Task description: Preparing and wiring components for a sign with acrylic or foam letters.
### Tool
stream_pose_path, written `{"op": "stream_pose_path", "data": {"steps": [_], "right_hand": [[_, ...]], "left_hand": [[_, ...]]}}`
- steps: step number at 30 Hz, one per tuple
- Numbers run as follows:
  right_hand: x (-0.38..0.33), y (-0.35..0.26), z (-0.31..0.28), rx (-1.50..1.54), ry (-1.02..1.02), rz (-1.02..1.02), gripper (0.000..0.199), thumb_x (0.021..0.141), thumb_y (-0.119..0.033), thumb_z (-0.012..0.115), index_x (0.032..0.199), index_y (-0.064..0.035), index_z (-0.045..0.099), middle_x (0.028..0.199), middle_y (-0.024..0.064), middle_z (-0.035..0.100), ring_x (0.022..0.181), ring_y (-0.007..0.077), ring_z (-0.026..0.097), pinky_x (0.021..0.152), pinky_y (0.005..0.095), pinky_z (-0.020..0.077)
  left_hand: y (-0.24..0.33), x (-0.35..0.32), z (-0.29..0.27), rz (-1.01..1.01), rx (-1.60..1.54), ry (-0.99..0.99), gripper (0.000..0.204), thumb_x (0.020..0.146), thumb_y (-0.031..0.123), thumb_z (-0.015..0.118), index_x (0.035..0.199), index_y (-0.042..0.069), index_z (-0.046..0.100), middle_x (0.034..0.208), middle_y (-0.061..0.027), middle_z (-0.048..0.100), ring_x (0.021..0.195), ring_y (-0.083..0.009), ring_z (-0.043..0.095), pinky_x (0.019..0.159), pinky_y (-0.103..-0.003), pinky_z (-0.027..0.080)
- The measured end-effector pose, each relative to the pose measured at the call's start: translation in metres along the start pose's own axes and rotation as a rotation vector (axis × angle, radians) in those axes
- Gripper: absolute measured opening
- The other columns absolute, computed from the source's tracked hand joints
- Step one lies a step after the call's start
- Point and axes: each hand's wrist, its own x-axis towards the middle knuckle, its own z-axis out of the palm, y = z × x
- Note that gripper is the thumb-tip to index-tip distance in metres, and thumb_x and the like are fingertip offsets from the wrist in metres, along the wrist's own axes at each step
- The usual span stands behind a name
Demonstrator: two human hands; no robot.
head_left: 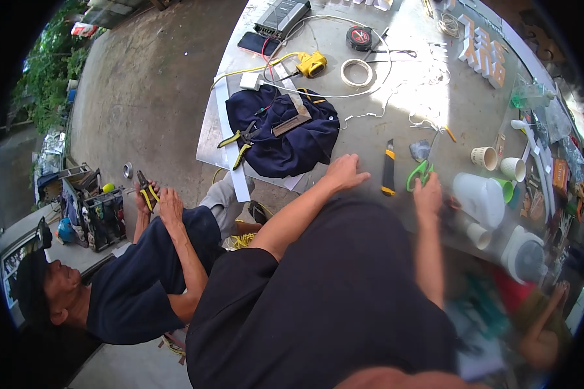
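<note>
My left hand [347, 174] rests on the near edge of the metal table, open, its fingers stretched out and holding nothing. My right hand [428, 193] is closed at the green handles of a pair of scissors [420, 173]. Between my hands lies a yellow and black utility knife [389, 170], touched by neither. Just beyond the scissors sits a small grey piece [420, 150] that I cannot name. Left of my left hand a dark navy garment [318, 139] is heaped, bearing a carpenter's square [292, 125] and yellow-handled pliers [241, 145].
Farther back are a roll of tape [357, 72], a tape measure [359, 37] and a looped white cable. Paper cups [483, 158] and a clear plastic container [478, 199] stand at the right. On the left, a seated co-worker [143, 279] holds pliers; another person is partly visible lower right.
</note>
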Motion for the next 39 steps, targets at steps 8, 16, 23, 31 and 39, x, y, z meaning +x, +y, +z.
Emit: {"op": "stream_pose_path", "data": {"steps": [8, 16, 23, 31, 39], "right_hand": [[0.003, -0.003, -0.01, -0.072, -0.075, 0.115, 0.044, 0.085, -0.023, 0.066, 0.121, -0.0036, 0.05, 0.101, 0.0306, 0.068, 0.096, 0.0497, 0.065, 0.084, 0.0568, 0.0496], [-0.013, 0.003, -0.011, -0.118, 0.011, 0.007, 0.045, 0.086, -0.024, 0.074, 0.119, -0.0033, 0.053, 0.116, 0.0233, 0.062, 0.108, 0.044, 0.06, 0.091, 0.0502, 0.0482], [-0.05, -0.019, 0.009, -0.061, 0.095, -0.329, 0.045, 0.083, -0.017, 0.076, 0.119, -0.0009, 0.056, 0.118, 0.0186, 0.057, 0.116, 0.0392, 0.054, 0.098, 0.0473, 0.0442], [-0.075, -0.012, 0.029, -0.292, -0.172, -0.407, 0.062, 0.085, -0.023, 0.072, 0.137, 0.0039, 0.053, 0.146, 0.0228, 0.048, 0.136, 0.0417, 0.043, 0.113, 0.0484, 0.0365], [-0.075, -0.021, 0.024, -0.221, -0.227, -0.281, 0.063, 0.085, -0.024, 0.073, 0.14, -0.0001, 0.053, 0.149, 0.0201, 0.046, 0.14, 0.0399, 0.039, 0.115, 0.0485, 0.0346]], "left_hand": [[-0.006, -0.002, 0.005, 0.035, -0.01, 0.021, 0.054, 0.082, 0.049, 0.075, 0.108, 0.005, 0.062, 0.113, -0.0172, 0.065, 0.11, -0.036, 0.062, 0.095, -0.046, 0.05], [-0.006, -0.007, 0.01, 0.059, 0.024, 0.035, 0.06, 0.081, 0.049, 0.075, 0.117, 0.003, 0.06, 0.118, -0.0186, 0.064, 0.115, -0.0361, 0.06, 0.098, -0.046, 0.049], [-0.009, -0.005, 0.012, 0.093, 0.04, 0.025, 0.067, 0.08, 0.051, 0.077, 0.121, 0.003, 0.058, 0.124, -0.0199, 0.061, 0.12, -0.0363, 0.058, 0.102, -0.046, 0.047], [-0.018, -0.008, 0.009, 0.163, 0.037, -0.024, 0.072, 0.077, 0.051, 0.078, 0.125, 0.001, 0.058, 0.127, -0.0206, 0.059, 0.123, -0.0357, 0.056, 0.103, -0.045, 0.046], [-0.019, -0.019, -0.009, 0.129, -0.11, -0.106, 0.069, 0.077, 0.059, 0.076, 0.116, 0.002, 0.064, 0.121, -0.0218, 0.061, 0.119, -0.0391, 0.057, 0.101, -0.046, 0.046]]}}
